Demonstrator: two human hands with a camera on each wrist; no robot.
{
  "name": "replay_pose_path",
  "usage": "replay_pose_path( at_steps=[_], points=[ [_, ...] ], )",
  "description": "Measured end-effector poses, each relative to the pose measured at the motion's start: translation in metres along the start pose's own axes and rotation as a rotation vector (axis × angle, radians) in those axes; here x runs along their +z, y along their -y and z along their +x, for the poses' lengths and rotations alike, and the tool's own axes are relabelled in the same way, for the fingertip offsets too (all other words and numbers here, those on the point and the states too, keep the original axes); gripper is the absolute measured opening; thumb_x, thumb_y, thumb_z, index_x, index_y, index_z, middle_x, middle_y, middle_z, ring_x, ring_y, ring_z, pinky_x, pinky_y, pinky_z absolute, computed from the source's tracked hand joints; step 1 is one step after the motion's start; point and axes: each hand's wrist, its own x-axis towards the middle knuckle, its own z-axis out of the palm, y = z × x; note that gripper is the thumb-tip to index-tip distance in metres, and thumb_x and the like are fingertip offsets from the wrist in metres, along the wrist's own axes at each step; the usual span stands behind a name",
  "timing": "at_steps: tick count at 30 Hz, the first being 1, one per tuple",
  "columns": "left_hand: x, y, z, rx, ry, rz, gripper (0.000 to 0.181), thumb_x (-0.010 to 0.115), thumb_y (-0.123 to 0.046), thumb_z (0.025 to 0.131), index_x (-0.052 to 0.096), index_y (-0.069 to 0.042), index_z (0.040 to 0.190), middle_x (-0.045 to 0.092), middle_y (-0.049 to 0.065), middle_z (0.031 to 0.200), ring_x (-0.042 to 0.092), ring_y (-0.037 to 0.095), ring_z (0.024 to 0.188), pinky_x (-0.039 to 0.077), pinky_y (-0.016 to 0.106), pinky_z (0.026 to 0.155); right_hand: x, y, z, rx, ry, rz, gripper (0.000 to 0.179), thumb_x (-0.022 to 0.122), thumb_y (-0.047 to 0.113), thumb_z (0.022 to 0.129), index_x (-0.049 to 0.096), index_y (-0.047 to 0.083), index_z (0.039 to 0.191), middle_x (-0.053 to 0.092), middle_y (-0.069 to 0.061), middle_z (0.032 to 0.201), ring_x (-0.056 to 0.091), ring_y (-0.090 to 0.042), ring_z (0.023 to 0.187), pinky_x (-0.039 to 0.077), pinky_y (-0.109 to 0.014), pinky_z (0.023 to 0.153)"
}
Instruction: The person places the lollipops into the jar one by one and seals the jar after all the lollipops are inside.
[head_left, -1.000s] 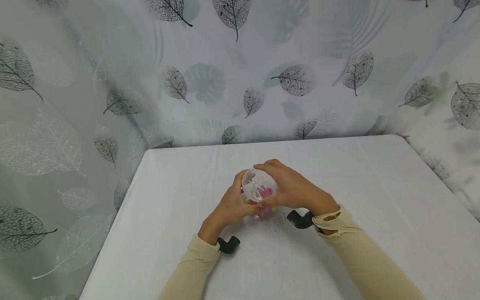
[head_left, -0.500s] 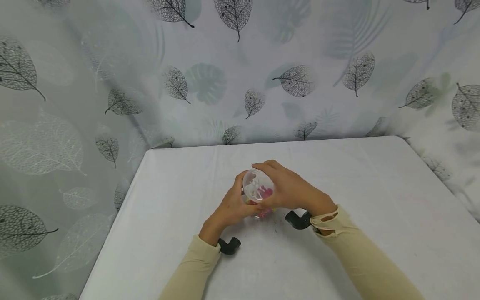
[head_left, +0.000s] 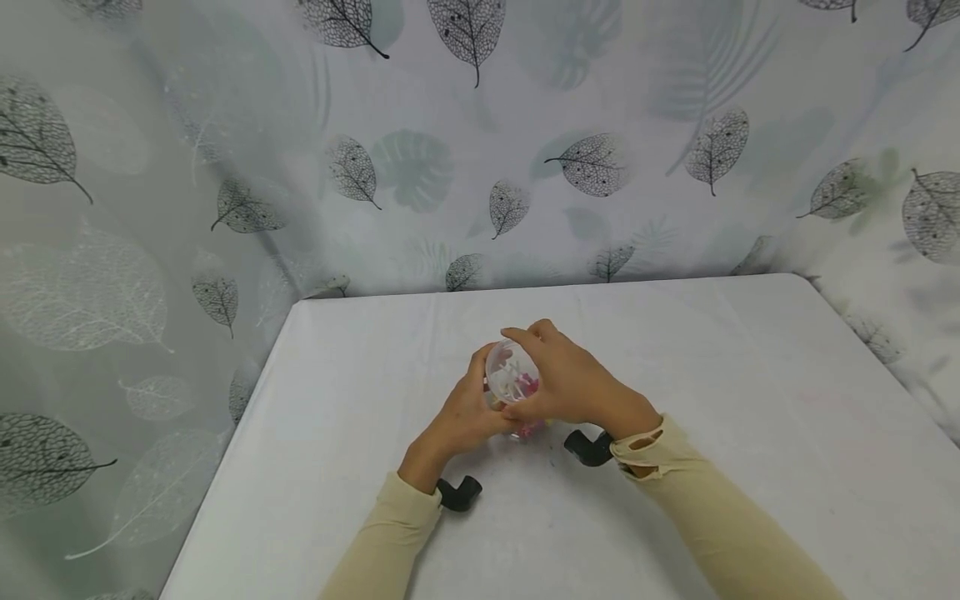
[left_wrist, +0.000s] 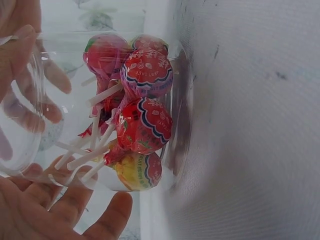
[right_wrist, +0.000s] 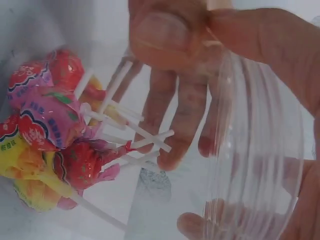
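Note:
A clear plastic jar [left_wrist: 75,115] of wrapped lollipops [left_wrist: 144,125] stands upright, its base at the white table in the left wrist view. The wrappers are red, pink and yellow, and most of the white sticks point upward. My left hand [head_left: 465,408] grips the jar's side, with fingers showing through the clear wall in the right wrist view. Around the clear, ridged top [right_wrist: 255,150] curl the thumb and fingers of my right hand [head_left: 577,377]. The two thumbs meet at the near side of the jar, just below the top. Part of the jar is hidden by the hands.
The white-covered table [head_left: 360,367] extends around the jar on all sides. Leaf-printed fabric [head_left: 420,167] rises behind it and at both sides. A black curved piece [head_left: 459,493] sits at the left wrist, another black piece [head_left: 588,447] at the right.
My right hand has turned a little round the top, its wrist shifting left and toward me, covering more of the top. The left hand and the jar stay almost in place.

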Motion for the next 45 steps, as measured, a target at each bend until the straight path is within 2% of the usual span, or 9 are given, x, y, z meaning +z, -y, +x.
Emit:
replay_pose_path(
  at_steps=[3,8,15,19,23,30,36,39,45],
  points=[
    [0.001,0.001,0.001,-0.002,0.006,0.012,0.105,0.088,-0.025,0.078,0.022,-0.023,0.16,0.054,0.006,0.139,0.055,0.025,0.127,0.045,0.051,0.11,0.0,-0.001,-0.001,-0.001,0.005,-0.02,0.112,0.094,0.047,0.074,0.034,0.015,0.163,0.046,-0.014,0.146,0.057,-0.029,0.121,0.054,-0.049,0.096],
    [0.001,0.0,0.001,-0.006,0.009,0.015,0.104,0.084,-0.031,0.079,0.021,-0.024,0.161,0.053,0.004,0.142,0.054,0.025,0.13,0.046,0.051,0.11,-0.006,-0.003,-0.004,0.012,0.061,0.079,0.11,0.091,0.034,0.076,0.028,0.022,0.165,0.034,-0.01,0.165,0.041,-0.033,0.147,0.043,-0.059,0.111],
    [0.0,0.001,0.001,-0.005,0.0,0.008,0.104,0.086,-0.028,0.078,0.023,-0.023,0.16,0.055,0.005,0.138,0.055,0.024,0.126,0.045,0.051,0.11,-0.002,-0.003,-0.004,0.008,-0.002,0.038,0.11,0.092,0.047,0.075,0.034,0.017,0.163,0.047,-0.013,0.149,0.057,-0.032,0.126,0.052,-0.051,0.1],
    [0.001,0.002,0.001,-0.002,0.006,0.009,0.103,0.085,-0.03,0.079,0.022,-0.023,0.16,0.055,0.003,0.138,0.056,0.022,0.126,0.044,0.051,0.111,-0.004,-0.003,-0.006,0.008,0.018,0.054,0.112,0.092,0.047,0.076,0.029,0.02,0.165,0.038,-0.012,0.161,0.047,-0.034,0.141,0.047,-0.056,0.107],
    [0.001,0.001,0.001,-0.014,0.006,0.005,0.103,0.084,-0.038,0.08,0.022,-0.025,0.16,0.054,0.001,0.138,0.055,0.021,0.128,0.043,0.051,0.112,-0.009,-0.006,-0.008,0.003,0.051,0.127,0.104,0.088,0.033,0.078,0.031,0.02,0.164,0.033,-0.006,0.167,0.034,-0.031,0.152,0.036,-0.058,0.117],
    [0.0,0.002,0.001,0.003,0.01,-0.006,0.104,0.089,-0.035,0.08,0.023,-0.027,0.159,0.054,-0.002,0.139,0.054,0.017,0.127,0.04,0.05,0.115,-0.006,-0.007,-0.009,0.004,-0.008,0.13,0.104,0.091,0.045,0.078,0.036,0.015,0.161,0.047,-0.013,0.152,0.055,-0.033,0.129,0.048,-0.053,0.105],
    [0.001,0.001,0.001,0.017,0.016,-0.009,0.103,0.088,-0.035,0.08,0.023,-0.026,0.159,0.053,-0.002,0.141,0.053,0.016,0.129,0.039,0.05,0.116,-0.008,-0.009,-0.013,-0.006,0.018,0.169,0.101,0.089,0.032,0.08,0.032,0.018,0.163,0.036,-0.007,0.164,0.04,-0.03,0.148,0.039,-0.056,0.115],
    [0.0,0.0,0.001,0.017,0.013,-0.009,0.104,0.089,-0.034,0.079,0.024,-0.025,0.159,0.053,-0.002,0.142,0.053,0.016,0.13,0.039,0.051,0.116,-0.007,-0.01,-0.014,-0.014,0.0,0.187,0.098,0.088,0.026,0.08,0.036,0.016,0.162,0.039,-0.007,0.162,0.044,-0.031,0.144,0.042,-0.056,0.113],
    [0.001,0.0,0.0,0.02,0.013,-0.009,0.103,0.087,-0.032,0.079,0.024,-0.023,0.159,0.054,-0.001,0.139,0.054,0.017,0.127,0.039,0.051,0.116,-0.003,-0.01,-0.014,-0.007,-0.049,0.15,0.101,0.092,0.04,0.079,0.038,0.015,0.161,0.043,-0.013,0.155,0.051,-0.035,0.137,0.046,-0.057,0.108]
  ],
)
